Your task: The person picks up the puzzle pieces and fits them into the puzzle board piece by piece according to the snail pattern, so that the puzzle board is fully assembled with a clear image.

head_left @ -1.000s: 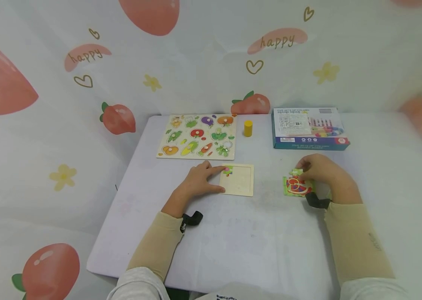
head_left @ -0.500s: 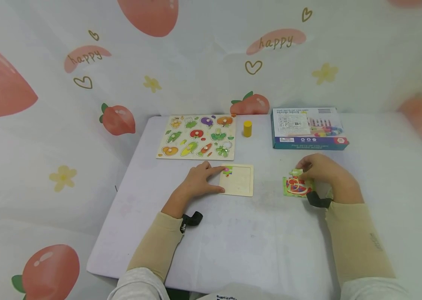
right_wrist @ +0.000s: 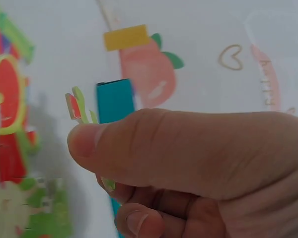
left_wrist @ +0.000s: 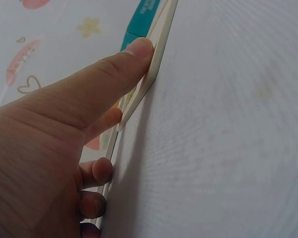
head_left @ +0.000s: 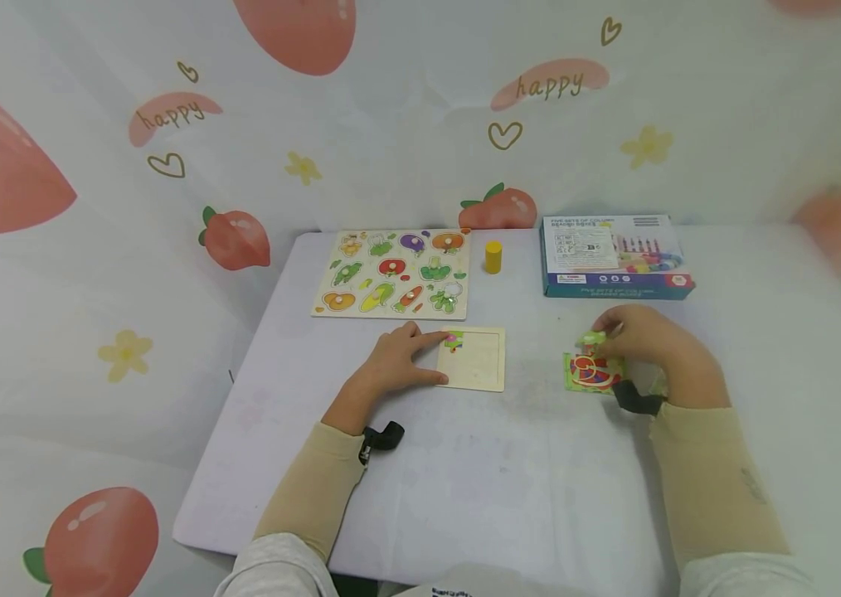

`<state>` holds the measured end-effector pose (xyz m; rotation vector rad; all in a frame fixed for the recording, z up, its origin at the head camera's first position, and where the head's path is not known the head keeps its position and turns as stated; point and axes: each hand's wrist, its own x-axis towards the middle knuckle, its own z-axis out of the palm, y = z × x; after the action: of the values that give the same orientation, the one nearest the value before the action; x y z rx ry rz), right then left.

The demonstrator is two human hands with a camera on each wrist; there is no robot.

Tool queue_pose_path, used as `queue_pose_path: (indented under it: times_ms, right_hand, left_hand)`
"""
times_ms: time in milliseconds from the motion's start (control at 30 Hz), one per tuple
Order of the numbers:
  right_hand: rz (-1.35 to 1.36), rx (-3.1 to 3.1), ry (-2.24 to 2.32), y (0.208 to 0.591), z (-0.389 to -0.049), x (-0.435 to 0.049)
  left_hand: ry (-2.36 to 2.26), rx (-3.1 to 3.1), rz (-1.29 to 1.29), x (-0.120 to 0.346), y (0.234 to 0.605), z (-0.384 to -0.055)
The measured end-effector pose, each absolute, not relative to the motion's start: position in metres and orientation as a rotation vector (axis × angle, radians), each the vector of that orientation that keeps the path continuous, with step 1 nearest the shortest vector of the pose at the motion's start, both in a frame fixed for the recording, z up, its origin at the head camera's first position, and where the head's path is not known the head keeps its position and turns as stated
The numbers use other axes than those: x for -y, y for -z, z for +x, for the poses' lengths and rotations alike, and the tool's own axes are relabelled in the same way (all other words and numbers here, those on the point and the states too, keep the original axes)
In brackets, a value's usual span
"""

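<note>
My right hand [head_left: 633, 336] pinches a small green jigsaw piece [head_left: 590, 339] between thumb and fingers. In the right wrist view that jigsaw piece [right_wrist: 75, 106] shows red and green and stands edge-on past the thumb tip. Just below it lies a cluster of colourful jigsaw pieces [head_left: 592, 375], mostly red and green. At the middle of the table, my left hand [head_left: 401, 358] touches a square wooden puzzle tray [head_left: 482, 365], its index finger at the upper left corner and its thumb at the lower left. One pink-and-green piece [head_left: 454, 341] sits in the tray's upper left corner.
A vegetable peg puzzle board [head_left: 361, 255] lies behind the tray. Beside it stands a yellow cylinder [head_left: 493, 258]. A flat teal-and-white box [head_left: 614, 259] lies at the back right, behind my right hand. A fruit-patterned curtain [head_left: 405, 124] hangs behind the table.
My right hand has tilted the pinched jigsaw piece and shifted it very slightly away from the cluster. My left hand and the puzzle tray have stayed put.
</note>
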<state>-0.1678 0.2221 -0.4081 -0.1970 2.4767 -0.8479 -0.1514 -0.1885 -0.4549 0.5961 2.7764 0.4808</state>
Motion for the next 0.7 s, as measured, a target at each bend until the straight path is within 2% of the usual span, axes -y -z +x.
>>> queue_pose_path:
  times_ms: [700]
  right_hand:
    - [-0.458,-2.772,0.920,0.350,-0.137,-0.230]
  left_hand:
    - [-0.495,-2.778,0.595,0.188,0.454,-0.150]
